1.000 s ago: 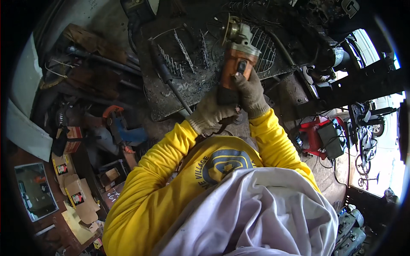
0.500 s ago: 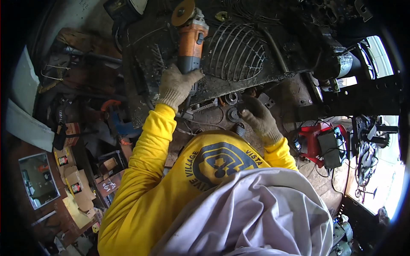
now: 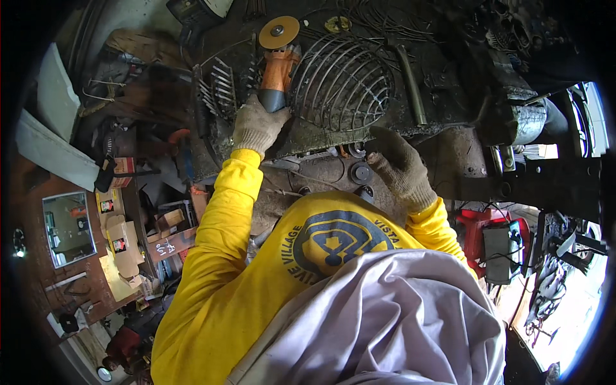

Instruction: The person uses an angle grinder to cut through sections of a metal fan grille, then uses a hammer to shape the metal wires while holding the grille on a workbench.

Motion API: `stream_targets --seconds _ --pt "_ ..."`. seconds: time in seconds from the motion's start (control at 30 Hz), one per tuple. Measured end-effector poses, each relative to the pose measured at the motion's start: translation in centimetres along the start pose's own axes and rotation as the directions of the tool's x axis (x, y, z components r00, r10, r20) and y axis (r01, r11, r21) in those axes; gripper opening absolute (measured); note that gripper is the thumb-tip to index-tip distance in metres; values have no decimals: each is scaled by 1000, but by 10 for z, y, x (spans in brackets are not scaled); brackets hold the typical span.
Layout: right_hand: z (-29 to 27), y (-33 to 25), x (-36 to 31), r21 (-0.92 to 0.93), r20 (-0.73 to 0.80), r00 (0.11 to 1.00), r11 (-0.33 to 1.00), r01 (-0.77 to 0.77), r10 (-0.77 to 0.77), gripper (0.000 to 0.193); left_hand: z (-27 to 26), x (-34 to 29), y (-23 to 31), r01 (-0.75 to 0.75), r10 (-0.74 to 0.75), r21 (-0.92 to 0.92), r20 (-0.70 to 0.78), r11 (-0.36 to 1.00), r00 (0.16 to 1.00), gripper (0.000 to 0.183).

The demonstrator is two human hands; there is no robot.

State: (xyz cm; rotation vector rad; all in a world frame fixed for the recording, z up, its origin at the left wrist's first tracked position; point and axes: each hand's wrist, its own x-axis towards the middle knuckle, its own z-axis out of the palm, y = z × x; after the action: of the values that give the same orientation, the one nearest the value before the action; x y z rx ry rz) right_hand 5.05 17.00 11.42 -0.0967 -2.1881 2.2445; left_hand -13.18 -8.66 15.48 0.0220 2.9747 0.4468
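My left hand (image 3: 260,126), in a knitted work glove, is closed round the dark rear body of an orange angle grinder (image 3: 278,72). The grinder's tan disc (image 3: 279,32) shows its flat side and points away from me over the dark workbench (image 3: 327,133). Just right of the grinder lies a rounded metal grille (image 3: 346,83) of curved bars. My right hand (image 3: 403,170), gloved too, is off the bench's near edge with nothing visible in it. Its fingers reach forward, the thumb apart from them.
Loose metal spikes (image 3: 221,86) lie left of the grinder, and a metal pipe (image 3: 410,83) lies right of the grille. Below the bench edge sits a round metal part (image 3: 360,172). At the right stands a red plastic stool (image 3: 473,234); cardboard boxes (image 3: 125,247) lie at the left.
The grinder has turned, so its disc now faces me more fully. My left hand has shifted slightly left, and my right hand has risen a little toward the bench edge. The view has shifted.
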Motion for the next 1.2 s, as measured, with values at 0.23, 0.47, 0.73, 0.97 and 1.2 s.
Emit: stream_targets --seconds 0.23,0.47,0.73,0.97,1.2 --pt "-5 8 -1 -32 -6 999 998 49 -49 59 9 4 8 -11 11 15 11 1000 1000 75" --pt "-10 8 3 -138 -63 998 990 -1 -8 61 14 9 12 43 -43 6 37 999 998 77" --pt "-8 -1 50 -646 -261 948 763 -31 -182 63 4 8 17 69 -90 149 138 986 986 88" --pt "-12 -8 76 -630 -379 925 733 -255 -5 66 9 4 4 16 -37 186 109 982 993 90" --pt "-11 -2 79 -642 -360 927 693 -327 104 89 5 -11 5 12 -19 104 66 995 998 87"
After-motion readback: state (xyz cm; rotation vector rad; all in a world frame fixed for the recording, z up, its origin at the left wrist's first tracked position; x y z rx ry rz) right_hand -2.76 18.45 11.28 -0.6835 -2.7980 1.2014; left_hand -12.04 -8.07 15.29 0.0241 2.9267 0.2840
